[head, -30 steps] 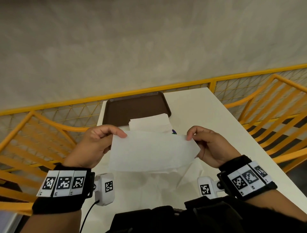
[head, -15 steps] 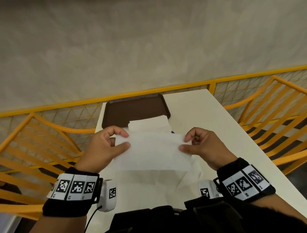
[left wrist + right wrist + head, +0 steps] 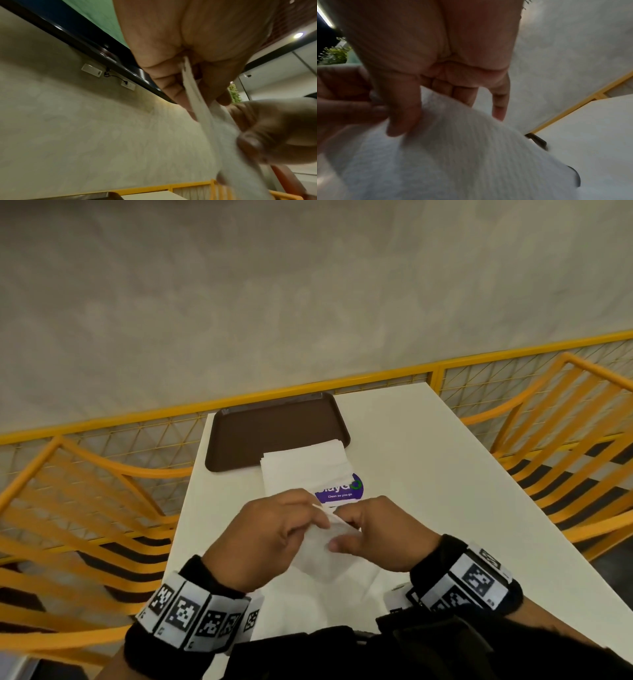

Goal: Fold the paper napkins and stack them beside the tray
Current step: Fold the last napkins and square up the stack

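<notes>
Between the two sets of fingertips, up off the table: one paper napkin (image 3: pixel 320 546), now doubled over on itself, a narrow strip where half a second ago a wide sheet stretched flat from hand to hand. Pinched at its top edge by the left hand (image 3: pixel 270 537), thumb and fingers curled tight on the paper, as the left wrist view shows plainly. Pinched from the other side by the right hand (image 3: pixel 380 534), thumb laid on the near face, fingers behind, the sheet bulging out below them in the right wrist view. Hands almost touching now, well apart before. Probably the second fold of this napkin being closed, edges brought together; crease not yet pressed, so far as can be told, with the lower part hanging loose and blurred.

Just beyond the fingertips, flat on the white table (image 3: pixel 428 474): the stack of folded napkins (image 3: pixel 305 470), its far edge against or slightly over the near rim of the brown tray (image 3: pixel 274 429); which, cannot tell. Peeking from under the stack's right corner, a purple sticker (image 3: pixel 340 491). Farther out on both sides, yellow chairs (image 3: pixel 565 440) and a yellow railing (image 3: pixel 376 378).

Next, likely: flatten the crease, then lay this one on the stack.
</notes>
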Demonstrator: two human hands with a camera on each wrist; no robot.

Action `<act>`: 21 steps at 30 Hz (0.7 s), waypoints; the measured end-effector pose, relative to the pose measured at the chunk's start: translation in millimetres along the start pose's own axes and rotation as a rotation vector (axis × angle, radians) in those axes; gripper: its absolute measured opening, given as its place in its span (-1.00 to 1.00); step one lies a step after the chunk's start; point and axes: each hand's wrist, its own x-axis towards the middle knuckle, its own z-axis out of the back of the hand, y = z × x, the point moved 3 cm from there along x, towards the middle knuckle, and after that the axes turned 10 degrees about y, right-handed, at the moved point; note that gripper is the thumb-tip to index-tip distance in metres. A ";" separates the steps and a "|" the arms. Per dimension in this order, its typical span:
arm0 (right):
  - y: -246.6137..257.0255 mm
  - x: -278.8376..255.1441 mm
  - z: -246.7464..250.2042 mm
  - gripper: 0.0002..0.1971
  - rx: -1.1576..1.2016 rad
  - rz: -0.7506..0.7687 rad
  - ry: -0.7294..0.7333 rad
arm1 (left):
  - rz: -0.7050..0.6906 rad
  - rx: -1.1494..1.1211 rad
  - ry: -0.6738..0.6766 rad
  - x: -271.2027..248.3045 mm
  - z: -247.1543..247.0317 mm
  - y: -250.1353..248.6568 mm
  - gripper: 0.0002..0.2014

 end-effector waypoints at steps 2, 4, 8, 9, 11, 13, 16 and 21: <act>-8.2 2.4 2.3 -0.81 -0.024 -0.068 0.039 | 0.056 -0.079 -0.081 -2.9 7.7 12.5 -0.76; -23.5 2.3 8.7 -0.82 -0.019 -0.140 0.068 | 0.164 -0.198 -0.126 -9.9 15.2 30.0 -0.70; -54.5 1.6 22.2 -0.74 0.329 -0.223 0.006 | 0.324 -0.469 -0.132 -17.4 18.0 67.9 -0.52; -59.8 2.3 24.0 -0.76 0.443 -0.235 -0.028 | 0.341 -0.538 -0.136 -16.4 15.0 77.8 -0.48; -73.3 6.7 25.8 -0.85 0.558 -0.287 -0.098 | 0.385 -0.640 -0.141 -11.6 4.6 100.3 -0.45; -89.3 12.0 23.8 -0.90 0.567 -0.359 -0.150 | 0.454 -0.705 -0.148 -4.0 -11.8 127.4 -0.42; -113.8 14.0 18.9 -0.91 0.578 -0.453 -0.229 | 0.620 -0.698 -0.215 13.3 -35.9 173.7 -0.46; -148.1 4.8 9.2 -0.89 0.588 -0.586 -0.241 | 0.876 -0.647 -0.232 45.5 -74.0 238.1 -0.45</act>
